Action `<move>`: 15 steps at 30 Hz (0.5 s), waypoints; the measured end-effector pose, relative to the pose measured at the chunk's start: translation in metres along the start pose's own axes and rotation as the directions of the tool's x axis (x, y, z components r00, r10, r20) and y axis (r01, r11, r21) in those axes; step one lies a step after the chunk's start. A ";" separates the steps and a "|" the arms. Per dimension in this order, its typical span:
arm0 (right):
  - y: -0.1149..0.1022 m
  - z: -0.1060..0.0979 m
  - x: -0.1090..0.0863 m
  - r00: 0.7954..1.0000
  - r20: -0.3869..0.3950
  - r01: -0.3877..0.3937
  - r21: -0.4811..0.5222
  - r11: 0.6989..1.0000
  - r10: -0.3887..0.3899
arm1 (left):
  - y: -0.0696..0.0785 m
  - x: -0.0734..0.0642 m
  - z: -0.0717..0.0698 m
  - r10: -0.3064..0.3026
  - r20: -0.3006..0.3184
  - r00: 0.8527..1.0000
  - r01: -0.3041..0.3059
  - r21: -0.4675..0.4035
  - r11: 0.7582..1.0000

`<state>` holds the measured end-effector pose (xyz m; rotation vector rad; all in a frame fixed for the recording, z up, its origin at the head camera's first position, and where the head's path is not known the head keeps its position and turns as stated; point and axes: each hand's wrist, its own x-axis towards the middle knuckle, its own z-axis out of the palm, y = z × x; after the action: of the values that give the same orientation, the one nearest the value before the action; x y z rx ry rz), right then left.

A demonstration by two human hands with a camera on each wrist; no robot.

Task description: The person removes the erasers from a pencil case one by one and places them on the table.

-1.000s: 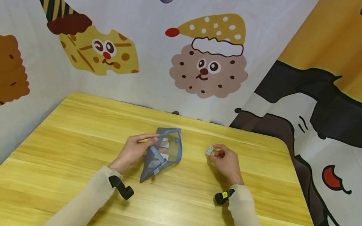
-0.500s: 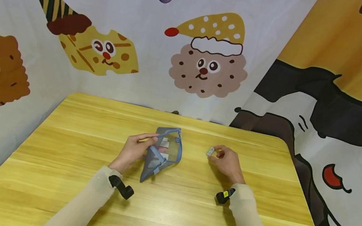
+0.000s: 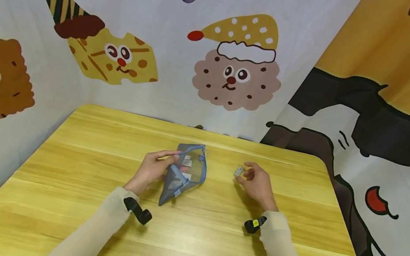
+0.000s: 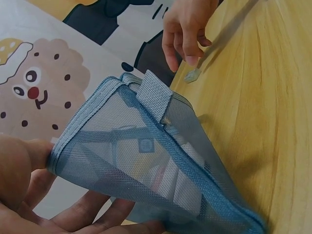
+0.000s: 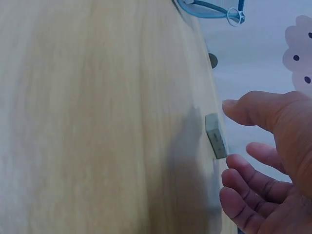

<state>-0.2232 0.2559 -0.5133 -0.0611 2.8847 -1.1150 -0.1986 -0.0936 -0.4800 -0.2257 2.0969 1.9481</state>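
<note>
My left hand pinches the rim of a blue mesh zipper pouch, whose mouth gapes toward the right. Through the mesh in the left wrist view, several pale pieces show, with a pinkish one among them. A small pale grey block, like an eraser, lies on the table. My right hand hovers beside it; the thumb and fingers are parted around the block with a gap in the right wrist view.
The wooden table carries the pouch and block. A curtain with cartoon prints hangs behind its far edge. A black camera is strapped to the left wrist, another to the right.
The right thumb and fingers have spread slightly away from the small block, which has shifted a little to the right. My left hand and the pouch stay where they were.
</note>
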 end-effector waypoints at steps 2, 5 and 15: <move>-0.003 0.000 -0.001 1.000 -0.001 0.012 0.012 1.000 -0.012 | 0.000 0.001 0.000 0.000 0.002 1.000 0.000 0.000 1.000; -0.008 0.000 -0.002 1.000 -0.004 0.030 0.038 0.999 -0.029 | 0.000 0.001 0.000 0.000 0.004 1.000 0.000 -0.001 1.000; -0.028 0.009 -0.002 0.996 0.029 0.075 0.139 0.988 -0.079 | -0.001 0.000 0.000 -0.007 0.002 1.000 0.007 -0.009 1.000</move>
<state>-0.2203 0.2290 -0.5012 -0.1863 2.7886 -1.3089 -0.1986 -0.0935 -0.4806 -0.2318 2.0838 1.9536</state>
